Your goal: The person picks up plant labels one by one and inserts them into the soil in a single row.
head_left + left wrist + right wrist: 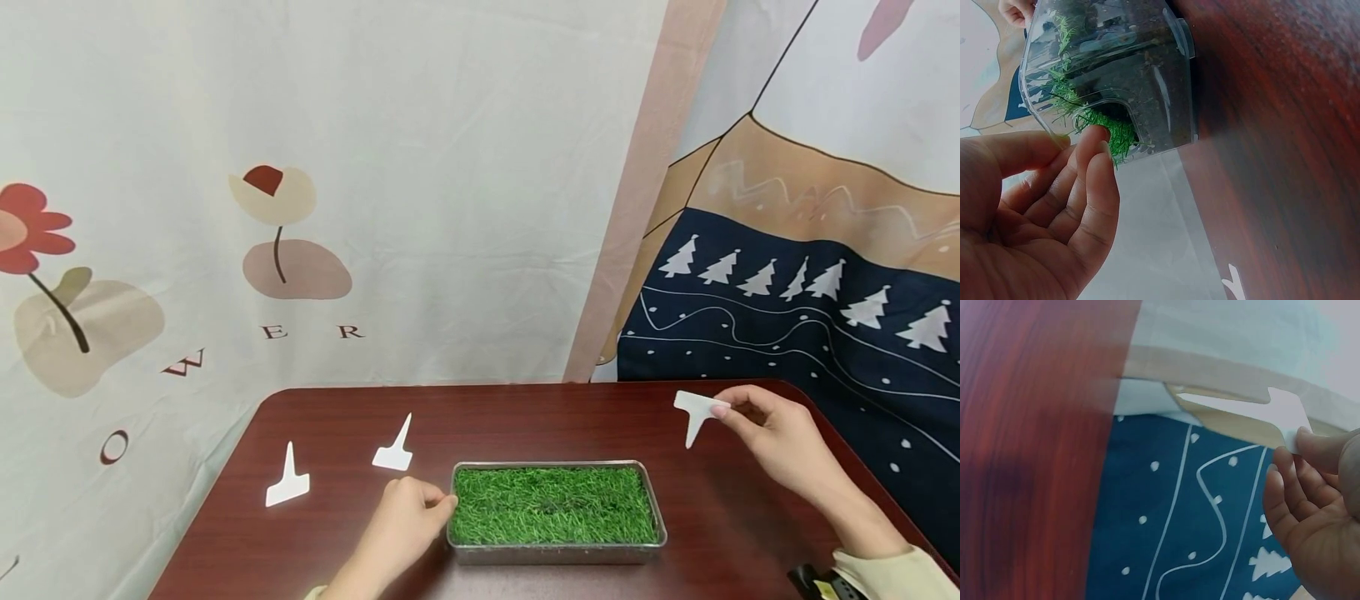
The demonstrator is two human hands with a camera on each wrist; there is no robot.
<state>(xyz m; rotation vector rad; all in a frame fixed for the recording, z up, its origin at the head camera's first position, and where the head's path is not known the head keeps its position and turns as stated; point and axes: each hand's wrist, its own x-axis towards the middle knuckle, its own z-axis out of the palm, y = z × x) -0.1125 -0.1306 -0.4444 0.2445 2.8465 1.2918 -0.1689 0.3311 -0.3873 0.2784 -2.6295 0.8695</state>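
My right hand (780, 437) pinches a white T-shaped plant label (697, 410) by one end of its head, above the table's right side. In the right wrist view the plant label (1254, 412) has its pointed stem turned away from the hand (1316, 506). A clear plastic tray (555, 554) of green grass (555, 504) stands at the table's front middle. My left hand (405, 521) grips the tray's left rim between thumb and fingertips. The left wrist view has the left hand (1054, 206) at the corner of the tray (1166, 94), dark soil showing through its wall.
Two more white plant labels lie left of the tray: one (393, 454) just behind the left hand, another (287, 487) farther left. The dark red wooden table (525, 417) ends at a printed cloth backdrop (465, 208). A dark strap (825, 583) shows at the right wrist.
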